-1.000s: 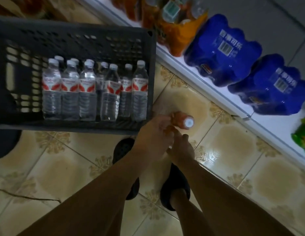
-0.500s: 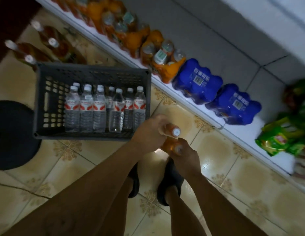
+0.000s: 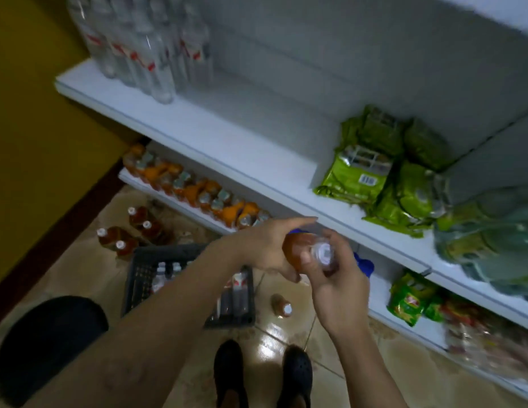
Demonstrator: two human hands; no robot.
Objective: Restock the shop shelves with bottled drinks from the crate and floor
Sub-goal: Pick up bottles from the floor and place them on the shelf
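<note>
The white shelf unit [image 3: 227, 142] carries water bottles [image 3: 145, 54] at its upper left. The dark crate [image 3: 139, 278] stands on the tiled floor [image 3: 286, 334] below. The left hand [image 3: 265, 248] and right hand [image 3: 339, 287] both have fingers curled round a brown bottle [image 3: 298, 248], held before the middle shelf edge; a floor bottle [image 3: 282, 306] stands just beside the crate

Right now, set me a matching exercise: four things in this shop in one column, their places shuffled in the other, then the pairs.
Things
1 water bottles
2 orange drink packs
3 crate
4 brown bottle

Places
A on the floor tiles
B gripped by left hand and right hand
C upper shelf, left end
D lowest shelf

Pairs: 1-C, 2-D, 3-A, 4-B
</note>
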